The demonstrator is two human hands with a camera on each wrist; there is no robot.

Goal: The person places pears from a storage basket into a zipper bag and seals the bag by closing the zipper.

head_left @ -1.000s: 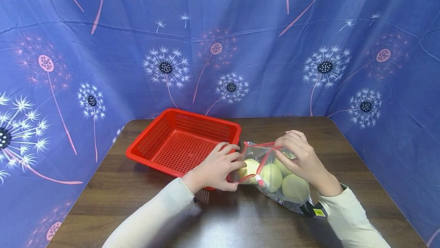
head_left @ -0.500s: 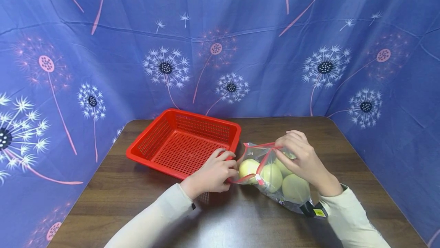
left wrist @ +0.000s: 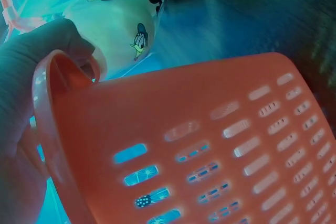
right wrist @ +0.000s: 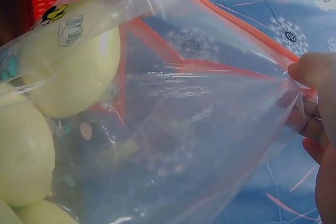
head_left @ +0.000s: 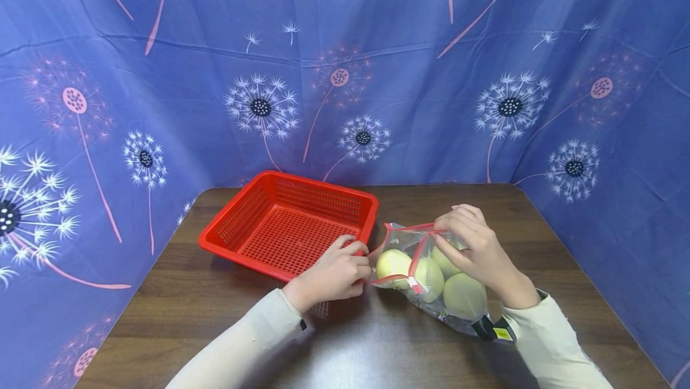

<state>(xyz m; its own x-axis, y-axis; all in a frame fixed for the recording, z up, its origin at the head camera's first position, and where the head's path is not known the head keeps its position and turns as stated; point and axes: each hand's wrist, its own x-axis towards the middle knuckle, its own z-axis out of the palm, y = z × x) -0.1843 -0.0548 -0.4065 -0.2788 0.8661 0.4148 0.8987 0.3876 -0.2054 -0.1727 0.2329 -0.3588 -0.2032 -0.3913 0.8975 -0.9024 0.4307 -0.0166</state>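
Note:
A clear zip bag (head_left: 414, 257) with a red zip edge lies on the table, its mouth facing left. Inside it are several round, pale yellow-green fruits (head_left: 465, 296), one of them close to the mouth. My right hand (head_left: 480, 252) pinches the bag's upper edge between thumb and fingers, as the right wrist view also shows at the bag's corner (right wrist: 294, 72). To the left stands a red perforated basket (head_left: 237, 254) with nothing in it. My left hand (head_left: 330, 275) grips the basket's near right corner, thumb and fingers around the rim (left wrist: 44, 103).
The brown wooden table (head_left: 226, 329) carries the basket and bag. A blue dandelion-print cloth (head_left: 420, 89) hangs behind it and along both sides. At the bag's near end, a black piece with a yellow label (head_left: 502, 334) shows beside the right sleeve.
My left hand has drawn back leftward from the bag's mouth, and its fingers have curled onto the basket's corner. The right hand keeps its pinch, with only a slight shift.

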